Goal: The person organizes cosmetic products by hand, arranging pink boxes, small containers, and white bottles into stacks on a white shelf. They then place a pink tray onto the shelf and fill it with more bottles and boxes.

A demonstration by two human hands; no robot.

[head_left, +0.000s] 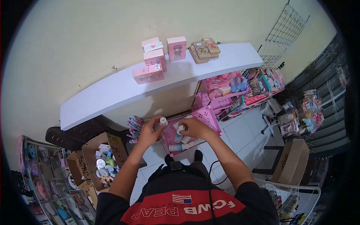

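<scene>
My left hand (150, 132) is closed around a small clear bottle with a white cap (163, 121), held upright at the left rim of a pink perforated basket (209, 117). Over the basket, the fingers of my right hand (194, 128) grip a small white-topped bottle (180, 131). Its lower part looks pale blue. Beneath my hands, a tube-like pale blue and white container (176, 147) lies along the basket's near side, among other white items partly hidden by my right hand.
A white shelf (108, 101) carries pink boxes (149, 74) and brown boxes (204, 50). Full pink baskets (221, 101) stand at the right. On the left are a cardboard box of small jars (119, 147), a bunch of pens (135, 125) and a display rack (48, 180). A carton (292, 161) sits at right.
</scene>
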